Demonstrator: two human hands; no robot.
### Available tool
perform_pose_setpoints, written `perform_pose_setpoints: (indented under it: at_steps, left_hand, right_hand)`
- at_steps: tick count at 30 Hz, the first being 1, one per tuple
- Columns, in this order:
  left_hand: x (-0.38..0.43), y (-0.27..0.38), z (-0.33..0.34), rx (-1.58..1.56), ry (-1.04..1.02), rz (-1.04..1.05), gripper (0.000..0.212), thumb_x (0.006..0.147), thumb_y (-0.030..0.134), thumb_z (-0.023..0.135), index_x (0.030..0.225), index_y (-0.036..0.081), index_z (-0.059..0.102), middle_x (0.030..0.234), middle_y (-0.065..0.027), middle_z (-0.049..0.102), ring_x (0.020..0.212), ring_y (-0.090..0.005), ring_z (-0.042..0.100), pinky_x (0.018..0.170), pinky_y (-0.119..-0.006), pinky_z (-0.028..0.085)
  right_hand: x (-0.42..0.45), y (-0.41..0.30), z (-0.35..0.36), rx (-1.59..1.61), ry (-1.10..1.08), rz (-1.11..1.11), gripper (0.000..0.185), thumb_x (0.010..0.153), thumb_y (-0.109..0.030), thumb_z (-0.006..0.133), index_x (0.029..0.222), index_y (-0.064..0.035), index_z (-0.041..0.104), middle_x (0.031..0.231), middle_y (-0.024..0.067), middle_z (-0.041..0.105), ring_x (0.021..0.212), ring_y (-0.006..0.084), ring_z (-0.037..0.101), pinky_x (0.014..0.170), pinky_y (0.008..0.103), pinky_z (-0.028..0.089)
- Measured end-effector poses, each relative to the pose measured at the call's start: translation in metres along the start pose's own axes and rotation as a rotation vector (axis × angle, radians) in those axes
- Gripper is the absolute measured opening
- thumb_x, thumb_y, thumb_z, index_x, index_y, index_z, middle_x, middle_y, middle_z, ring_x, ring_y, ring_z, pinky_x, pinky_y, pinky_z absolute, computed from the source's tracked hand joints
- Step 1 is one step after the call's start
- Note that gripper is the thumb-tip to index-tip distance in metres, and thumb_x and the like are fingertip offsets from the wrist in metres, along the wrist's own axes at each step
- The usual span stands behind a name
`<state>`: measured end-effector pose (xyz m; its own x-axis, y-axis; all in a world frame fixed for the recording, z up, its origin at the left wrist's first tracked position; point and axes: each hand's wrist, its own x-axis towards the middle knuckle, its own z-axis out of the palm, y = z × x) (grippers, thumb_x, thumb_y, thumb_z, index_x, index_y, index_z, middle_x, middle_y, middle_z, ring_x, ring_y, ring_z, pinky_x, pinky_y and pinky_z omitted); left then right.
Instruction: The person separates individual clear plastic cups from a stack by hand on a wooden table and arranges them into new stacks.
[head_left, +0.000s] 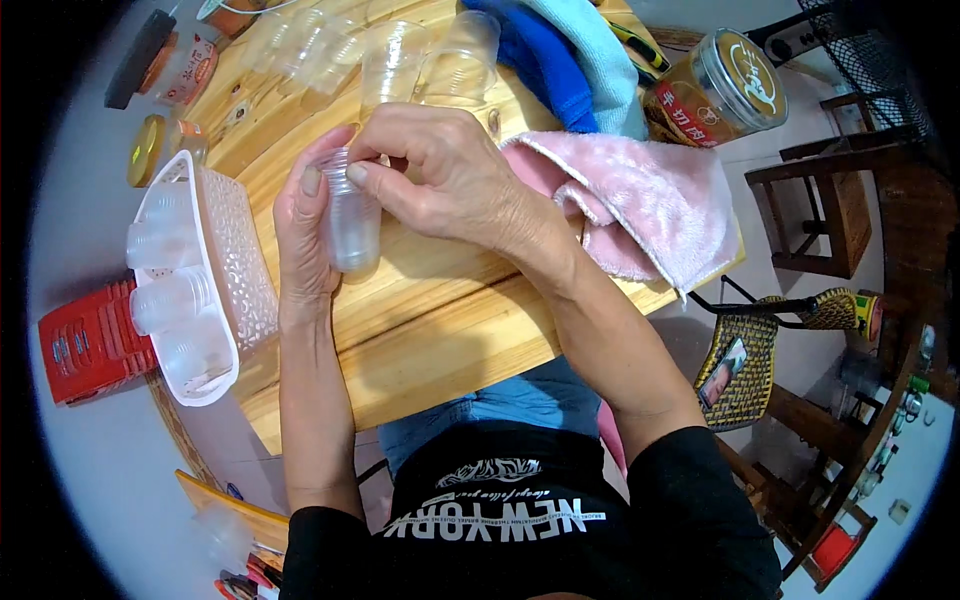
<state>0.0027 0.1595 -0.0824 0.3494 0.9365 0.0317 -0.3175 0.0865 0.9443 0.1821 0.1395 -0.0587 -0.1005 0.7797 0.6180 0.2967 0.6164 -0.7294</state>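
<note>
My left hand (306, 225) is wrapped around the side of a nested stack of clear plastic cups (352, 225), held upright above the wooden table (420, 330). The thumb and fingers of my right hand (442, 176) pinch at the rims near the top of the stack. Beyond my hands, several clear plastic cups (395, 64) stand or lean at the far side of the table. To the left, a white plastic basket (238, 262) with a patterned wall holds more stacked clear cups (171, 300).
A pink plush cloth (645, 202) lies at the table's right, with blue towels (547, 67) behind it. A lidded plastic jar (716, 90) is at the far right corner. Red plastic stools or crates (94, 341) are beyond the basket. A woven chair (739, 367) stands right.
</note>
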Motion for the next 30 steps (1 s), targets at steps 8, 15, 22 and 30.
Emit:
perform_pose_setpoints:
  at_steps: [8,15,22,30]
  left_hand:
    - [0.0013,0.0006,0.0001,-0.047,-0.009,-0.018,0.072,0.089,0.042,0.072,0.137,-0.005,0.047,0.121,-0.0113,0.060,0.110,-0.0172,0.060,0.097,-0.031,0.047]
    - [0.0011,0.0030,0.0024,-0.034,-0.017,-0.015,0.072,0.087,0.039,0.075,0.138,-0.003,0.048,0.121,-0.0102,0.060,0.109,-0.0165,0.059,0.098,-0.030,0.047]
    - [0.0018,0.0045,0.0025,-0.029,-0.036,-0.005,0.069,0.087,0.037,0.075,0.138,-0.002,0.048,0.117,-0.0094,0.062,0.107,-0.0161,0.060,0.096,-0.029,0.048]
    - [0.0014,0.0008,0.0007,-0.054,-0.009,-0.012,0.059,0.091,0.038,0.069,0.131,-0.001,0.052,0.115,-0.0084,0.062,0.104,-0.0139,0.060,0.093,-0.028,0.047]
  right_hand:
    - [0.0013,-0.0039,0.0000,0.010,-0.011,0.132,0.014,0.083,-0.015,0.062,0.085,-0.0034,0.069,0.079,0.0151,0.066,0.077,0.0342,0.066,0.069,0.0416,0.053]
    - [-0.0009,0.0004,0.0006,0.018,-0.019,0.117,0.010,0.084,-0.009,0.068,0.088,0.0001,0.066,0.077,0.0104,0.063,0.070,0.0193,0.065,0.062,0.0313,0.051]
    - [-0.0009,-0.0027,0.0010,0.053,-0.015,0.156,0.011,0.084,-0.011,0.067,0.088,-0.0006,0.066,0.079,0.0116,0.063,0.071,0.0239,0.064,0.064,0.0336,0.050]
    - [0.0001,-0.0036,-0.0004,0.066,-0.027,0.168,0.009,0.088,-0.008,0.068,0.091,0.0000,0.066,0.075,0.0052,0.059,0.066,0.0112,0.056,0.058,0.0263,0.045]
